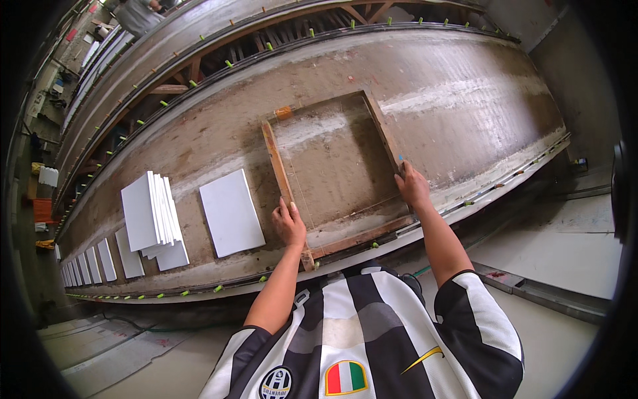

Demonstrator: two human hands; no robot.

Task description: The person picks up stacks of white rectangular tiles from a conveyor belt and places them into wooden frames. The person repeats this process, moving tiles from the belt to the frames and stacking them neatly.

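A rectangular wooden frame (278, 163), which looks like a printing screen with a see-through middle, is in front of me over a long brown table (458, 66). My left hand (290, 225) is closed round its left bar, near the corner closest to me. On the opposite bar, my right hand (413, 185) grips a little farther up. Orange-brown tape marks the frame's far left corner. Left of the frame, a single white sheet (231, 213) lies flat on the tabletop. Whether the frame rests on the table or hovers just above it, I cannot tell.
A fanned stack of white sheets (143, 213) sits farther left, with several more sheets (106, 259) in a row beyond it. Small green clips (269, 46) line the table's edges. Another long table (166, 53) runs behind; a person (138, 16) is at the far upper left.
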